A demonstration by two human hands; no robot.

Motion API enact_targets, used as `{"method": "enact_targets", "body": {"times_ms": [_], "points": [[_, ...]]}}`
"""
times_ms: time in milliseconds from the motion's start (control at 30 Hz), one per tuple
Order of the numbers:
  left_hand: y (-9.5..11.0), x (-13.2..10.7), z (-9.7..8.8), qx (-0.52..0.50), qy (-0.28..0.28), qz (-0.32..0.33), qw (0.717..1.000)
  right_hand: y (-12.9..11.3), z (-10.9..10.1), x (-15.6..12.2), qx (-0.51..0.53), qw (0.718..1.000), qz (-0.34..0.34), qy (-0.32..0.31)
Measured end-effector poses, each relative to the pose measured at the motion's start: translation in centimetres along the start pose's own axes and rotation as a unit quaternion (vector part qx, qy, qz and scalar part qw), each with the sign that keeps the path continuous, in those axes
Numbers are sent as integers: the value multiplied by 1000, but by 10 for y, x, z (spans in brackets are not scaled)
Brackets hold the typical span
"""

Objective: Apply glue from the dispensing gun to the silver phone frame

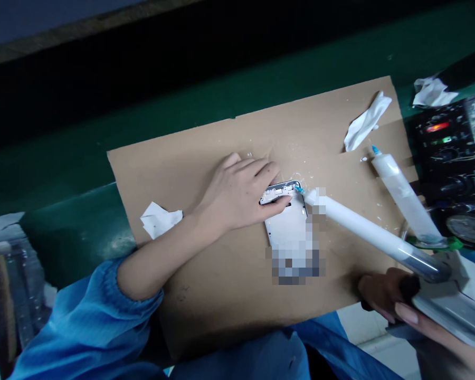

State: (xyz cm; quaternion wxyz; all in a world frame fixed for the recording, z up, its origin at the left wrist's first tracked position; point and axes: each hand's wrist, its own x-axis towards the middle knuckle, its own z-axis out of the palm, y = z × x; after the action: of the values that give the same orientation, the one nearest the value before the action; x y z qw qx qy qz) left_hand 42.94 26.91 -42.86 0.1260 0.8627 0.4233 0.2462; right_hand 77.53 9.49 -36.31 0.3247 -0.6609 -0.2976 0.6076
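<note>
My left hand point(243, 192) is closed on the upper end of a phone frame point(285, 224), fingers along its far edge and thumb across its inner face. The frame lies on a sheet of cardboard point(221, 285), and its near end is blurred out. At the lower right, my right hand point(393, 303) grips a glue dispensing gun point(439, 298). A long syringe barrel point(360, 224) filled with white runs from the gun. Its blue tip is at the frame's upper right corner; whether it touches I cannot tell.
A second white-filled syringe point(406, 198) with a blue tip lies to the right. Near it are a crumpled tissue point(367, 122) and a black box point(445, 142) with lit red and green displays. A paper scrap point(159, 220) lies at left. Another tissue point(433, 94) sits at far right.
</note>
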Motion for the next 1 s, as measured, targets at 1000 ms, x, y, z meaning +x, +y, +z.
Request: {"method": "enact_targets", "body": {"times_ms": [1000], "points": [[1, 0, 0, 2, -1, -5, 1000, -6, 2, 2, 11, 1000, 9, 20]]}}
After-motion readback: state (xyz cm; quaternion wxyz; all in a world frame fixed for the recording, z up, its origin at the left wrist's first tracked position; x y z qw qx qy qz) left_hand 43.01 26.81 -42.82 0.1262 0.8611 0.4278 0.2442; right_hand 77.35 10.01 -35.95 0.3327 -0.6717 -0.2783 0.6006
